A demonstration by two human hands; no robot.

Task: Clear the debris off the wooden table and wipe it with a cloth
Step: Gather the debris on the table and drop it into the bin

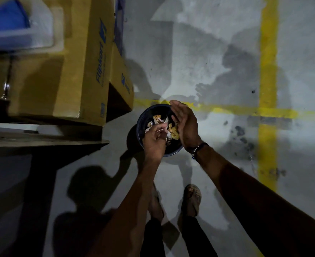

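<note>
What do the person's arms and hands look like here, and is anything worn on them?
Both forearms are bare, with no sleeves in view and no gloves. The right hand has a dark beaded bracelet at the wrist, with a few pale beads. The left hand and its wrist show nothing worn.

Bin (143, 115) mouth partly covered by both hands, cardboard boxes (75, 71) crowded close on its left, table edge (47, 143) just below them, bare floor (217, 71) left open to the right

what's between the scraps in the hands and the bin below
Nothing visible: the left hand and right hand hold the debris right over the open dark bin, which has no lid on it.
</note>
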